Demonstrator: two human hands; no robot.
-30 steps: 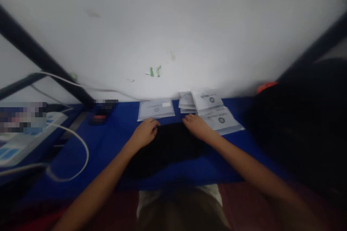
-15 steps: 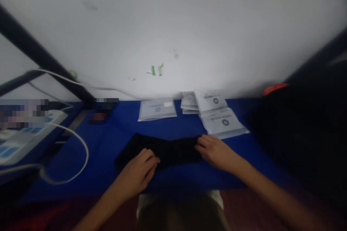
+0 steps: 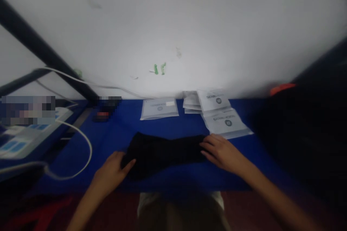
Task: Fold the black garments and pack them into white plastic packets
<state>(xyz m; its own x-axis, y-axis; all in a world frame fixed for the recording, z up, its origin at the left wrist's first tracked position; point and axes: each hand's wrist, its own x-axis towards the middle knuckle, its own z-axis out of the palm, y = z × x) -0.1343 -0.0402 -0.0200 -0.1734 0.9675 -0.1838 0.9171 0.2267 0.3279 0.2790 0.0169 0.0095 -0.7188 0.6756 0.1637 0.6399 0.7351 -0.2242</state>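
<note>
A folded black cloth [image 3: 165, 153], perhaps a garment, lies flat across the blue table in front of me. My left hand [image 3: 112, 169] grips its left end, with the thumb on top and the fingers tucked at the far side. At the opposite end, my right hand [image 3: 218, 151] rests its fingers on the cloth's edge, thumb apart from the fingers. The exact kind of cloth item is too dark to make out.
Behind the cloth lie a flat plastic packet [image 3: 159, 109] and a pile of printed plastic packets [image 3: 226, 122]. A white cable [image 3: 88, 144] loops at the left beside a pale box with blue patches [image 3: 16, 146]. A large dark mass [image 3: 300, 133] fills the right side.
My left hand has moved left from the middle of the cloth to its left end and taken hold there. My right hand stays at the right end, its fingers slightly more spread.
</note>
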